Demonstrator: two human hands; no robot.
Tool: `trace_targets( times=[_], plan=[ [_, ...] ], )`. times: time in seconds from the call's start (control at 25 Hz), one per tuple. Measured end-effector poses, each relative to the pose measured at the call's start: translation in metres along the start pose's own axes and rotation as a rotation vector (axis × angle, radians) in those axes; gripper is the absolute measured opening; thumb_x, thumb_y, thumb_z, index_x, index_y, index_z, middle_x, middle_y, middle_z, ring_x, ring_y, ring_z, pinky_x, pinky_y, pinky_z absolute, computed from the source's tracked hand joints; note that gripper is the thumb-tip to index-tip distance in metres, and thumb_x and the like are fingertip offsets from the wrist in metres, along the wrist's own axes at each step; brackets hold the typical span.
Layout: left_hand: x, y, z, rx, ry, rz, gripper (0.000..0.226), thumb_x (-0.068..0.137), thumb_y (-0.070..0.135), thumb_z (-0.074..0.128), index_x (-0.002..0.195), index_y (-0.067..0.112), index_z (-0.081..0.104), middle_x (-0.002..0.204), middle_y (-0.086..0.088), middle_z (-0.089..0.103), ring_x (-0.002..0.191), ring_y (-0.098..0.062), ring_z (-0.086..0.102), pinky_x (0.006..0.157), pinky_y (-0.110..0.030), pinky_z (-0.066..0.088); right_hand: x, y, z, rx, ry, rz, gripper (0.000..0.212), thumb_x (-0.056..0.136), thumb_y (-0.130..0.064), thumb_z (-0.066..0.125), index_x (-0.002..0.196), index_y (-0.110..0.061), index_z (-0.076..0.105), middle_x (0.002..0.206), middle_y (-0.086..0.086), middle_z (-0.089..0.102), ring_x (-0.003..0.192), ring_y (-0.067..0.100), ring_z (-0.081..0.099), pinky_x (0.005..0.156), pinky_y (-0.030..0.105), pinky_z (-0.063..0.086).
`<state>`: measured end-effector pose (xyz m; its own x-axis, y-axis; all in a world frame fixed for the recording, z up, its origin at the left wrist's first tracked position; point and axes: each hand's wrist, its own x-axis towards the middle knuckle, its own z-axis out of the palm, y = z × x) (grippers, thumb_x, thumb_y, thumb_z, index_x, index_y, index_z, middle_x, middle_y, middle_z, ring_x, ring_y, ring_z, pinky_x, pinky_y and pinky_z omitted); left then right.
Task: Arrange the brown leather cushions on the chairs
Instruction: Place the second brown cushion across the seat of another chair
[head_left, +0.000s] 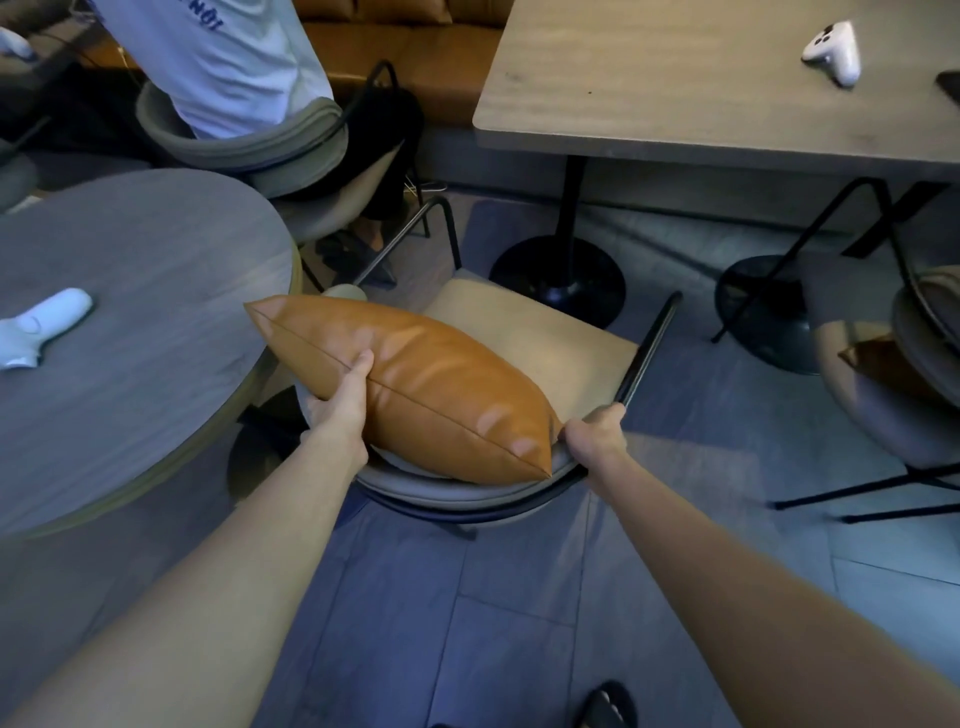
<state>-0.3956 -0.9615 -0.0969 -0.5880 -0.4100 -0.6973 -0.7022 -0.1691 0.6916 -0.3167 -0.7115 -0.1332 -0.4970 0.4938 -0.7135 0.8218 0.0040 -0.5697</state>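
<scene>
The brown leather cushion (415, 384) sits in the middle of the frame, propped on the rear rim of the chair (545, 338) nearest us, leaning over the tan seat pad. The left hand (343, 400) is closed on the cushion's near long edge, thumb up along the seam and fingers hidden beneath. The right hand (597, 434) is wrapped shut around the chair's dark backrest rail, just beside the cushion's lower right corner; whether it also touches the leather I cannot tell. To do this well, I'd say steady the chair with the right hand while the left tips the cushion upright against the back, seam level, so it doesn't slide off the rim. Room is tight on the left, where the round table (130, 322) edge lies close to the cushion's far corner, a white controller (41, 330) resting on it. Upper left, a seated person (218, 57) occupies another chair. The square table (701, 88) at upper right stands well apart, and open floor lies at lower right for drawing the chair back. Another brown cushion (878, 364) shows on the chair at the right edge.
</scene>
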Motion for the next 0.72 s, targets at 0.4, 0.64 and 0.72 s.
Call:
trace_targets(
  times=[0.4,0.64,0.72],
  plan=[
    [-0.067,-0.024,0.115,0.016,-0.040,-0.143,0.144,0.047,0.086,0.073,0.160,0.034,0.000,0.161,-0.013,0.030,0.137,-0.043,0.041,0.105,-0.072,0.038,0.032,0.008,-0.080,0.298,0.174,-0.060,0.094,0.071,-0.055,0.048,0.155,-0.030,0.016,0.143,0.018,0.051,0.123,0.043,0.054,0.100,0.058,0.047],
    [-0.087,-0.017,0.164,0.082,-0.125,-0.117,0.120,0.074,0.069,0.075,0.161,0.028,0.002,0.164,-0.013,0.025,0.142,-0.047,0.035,0.104,-0.077,0.036,0.049,0.020,-0.097,0.357,0.114,-0.101,0.082,0.078,-0.056,0.050,0.152,-0.043,0.018,0.140,0.008,0.056,0.121,0.038,0.057,0.102,0.061,0.047],
    [-0.087,-0.013,0.176,0.096,-0.168,-0.089,0.112,0.076,0.064,0.077,0.159,0.026,0.012,0.163,-0.013,0.026,0.142,-0.046,0.035,0.101,-0.078,0.039,0.053,0.017,-0.096,0.352,0.044,-0.084,0.099,0.068,-0.058,0.062,0.153,-0.046,0.011,0.136,0.006,0.055,0.118,0.036,0.057,0.104,0.061,0.046]
  ],
)
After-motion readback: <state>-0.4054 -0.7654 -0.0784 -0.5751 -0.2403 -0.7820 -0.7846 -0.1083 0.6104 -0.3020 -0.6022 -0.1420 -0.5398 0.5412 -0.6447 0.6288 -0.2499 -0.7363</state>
